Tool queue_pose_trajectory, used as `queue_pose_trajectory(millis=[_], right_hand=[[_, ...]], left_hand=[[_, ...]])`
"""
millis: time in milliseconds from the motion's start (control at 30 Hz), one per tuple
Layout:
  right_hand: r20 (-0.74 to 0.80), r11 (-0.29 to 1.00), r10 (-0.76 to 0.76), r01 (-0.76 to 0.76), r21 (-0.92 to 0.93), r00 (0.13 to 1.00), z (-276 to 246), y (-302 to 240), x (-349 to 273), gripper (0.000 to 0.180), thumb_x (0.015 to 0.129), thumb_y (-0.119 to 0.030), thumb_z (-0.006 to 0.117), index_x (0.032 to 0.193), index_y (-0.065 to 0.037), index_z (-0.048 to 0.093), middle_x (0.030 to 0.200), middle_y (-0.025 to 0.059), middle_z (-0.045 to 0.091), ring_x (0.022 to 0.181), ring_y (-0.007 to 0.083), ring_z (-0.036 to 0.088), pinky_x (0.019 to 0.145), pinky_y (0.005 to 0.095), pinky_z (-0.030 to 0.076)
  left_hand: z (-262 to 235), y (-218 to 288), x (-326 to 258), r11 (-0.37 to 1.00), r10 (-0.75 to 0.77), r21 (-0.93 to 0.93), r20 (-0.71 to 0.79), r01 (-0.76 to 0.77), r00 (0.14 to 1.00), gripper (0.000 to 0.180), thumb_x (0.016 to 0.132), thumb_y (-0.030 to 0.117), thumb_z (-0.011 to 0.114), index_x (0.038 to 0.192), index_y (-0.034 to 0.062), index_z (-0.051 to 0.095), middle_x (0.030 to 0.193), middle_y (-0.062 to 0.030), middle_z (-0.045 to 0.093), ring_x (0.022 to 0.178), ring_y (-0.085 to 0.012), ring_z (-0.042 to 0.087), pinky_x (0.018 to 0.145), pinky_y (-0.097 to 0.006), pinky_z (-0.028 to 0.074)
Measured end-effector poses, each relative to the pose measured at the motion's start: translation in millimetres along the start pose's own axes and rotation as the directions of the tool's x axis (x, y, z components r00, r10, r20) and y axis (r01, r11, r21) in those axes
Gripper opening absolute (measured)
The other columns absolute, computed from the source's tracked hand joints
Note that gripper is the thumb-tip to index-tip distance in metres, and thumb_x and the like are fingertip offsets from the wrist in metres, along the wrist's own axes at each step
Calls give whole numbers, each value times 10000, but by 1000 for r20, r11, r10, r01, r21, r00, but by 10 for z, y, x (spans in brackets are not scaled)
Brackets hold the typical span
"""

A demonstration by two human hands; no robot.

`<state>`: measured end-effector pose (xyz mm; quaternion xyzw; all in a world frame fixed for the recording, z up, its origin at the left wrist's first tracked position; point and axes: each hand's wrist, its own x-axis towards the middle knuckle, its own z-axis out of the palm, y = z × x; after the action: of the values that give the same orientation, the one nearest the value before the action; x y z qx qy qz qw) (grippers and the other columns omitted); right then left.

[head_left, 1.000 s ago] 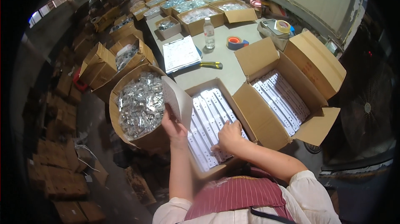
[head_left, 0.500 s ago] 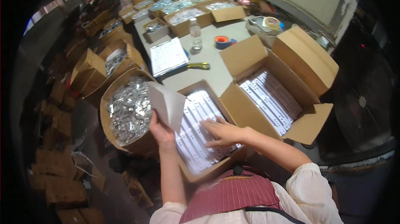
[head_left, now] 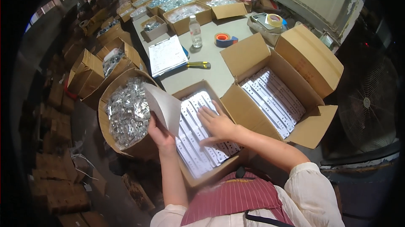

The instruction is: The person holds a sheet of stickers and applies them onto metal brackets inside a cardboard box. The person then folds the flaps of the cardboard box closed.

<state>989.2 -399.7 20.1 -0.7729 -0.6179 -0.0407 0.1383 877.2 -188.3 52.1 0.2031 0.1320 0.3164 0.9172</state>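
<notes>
My left hand grips a bent greyish-white cardboard sheet by its lower edge; the sheet partly hides the fingers. It is held above the left side of an open carton in front of me. Rows of white metal rails with holes fill this carton. My right hand lies over the rails with its fingers spread, palm down, holding nothing. To the right stands another open carton, with more white perforated rails packed in it.
At the left, a large carton holds small shiny packets. On the table lie a clipboard with papers, a yellow-black utility knife, a tape dispenser and an upright bottle. A fan stands at the right.
My right hand has shifted slightly up over the rails, its fingers now pointing farther away from me. My left hand still holds the sheet, which appears a little lower and farther left.
</notes>
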Motion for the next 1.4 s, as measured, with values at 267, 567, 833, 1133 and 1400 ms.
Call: queue_pose_trajectory(millis=[267,567,833,1133,1400], right_hand=[[144,968,-25,-11,250,989,-396,104,-236,815,902,-489,623,1452,54,365,1549,269,298,1454,404,274,1185,570,188],[174,861,504,-509,-22,846,-2048,603,-1363,616,859,-288,700,1342,12,464,1413,259,428,1269,417,472,1059,441,426],[373,676,728,-692,-253,575,-1025,959,-2097,1084,739,-632,745,1417,105,332,1351,333,417,1289,446,422,1074,465,402],[357,673,705,-737,-65,612,-1242,1503,-1960,819,656,-414,836,1194,93,484,1106,274,606,1049,414,604,958,411,482],[278,709,575,-638,301,769,-1243,1634,-1956,745,647,-305,818,1177,85,469,1065,330,616,1056,443,599,922,422,486]], left_hand=[[100,-15,-29,995,20,98,-131,-7,991,460,1035,307,456,1354,-22,487,1300,-144,592,1149,-283,591,1010,-399,474],[134,-10,-35,991,-3,133,-78,13,997,453,1036,292,463,1352,-32,480,1306,-151,586,1182,-274,578,1033,-388,454],[123,-116,14,969,59,245,-129,-26,990,508,1026,309,484,1387,-47,445,1371,-165,541,1240,-277,538,1079,-399,413],[112,-92,19,980,33,198,-129,-7,991,475,1029,290,477,1366,-44,463,1360,-169,546,1226,-286,546,1070,-418,428],[61,-140,80,957,152,262,-90,-123,984,378,1023,212,491,1299,-45,520,1273,-144,596,1173,-256,575,1030,-384,446]])
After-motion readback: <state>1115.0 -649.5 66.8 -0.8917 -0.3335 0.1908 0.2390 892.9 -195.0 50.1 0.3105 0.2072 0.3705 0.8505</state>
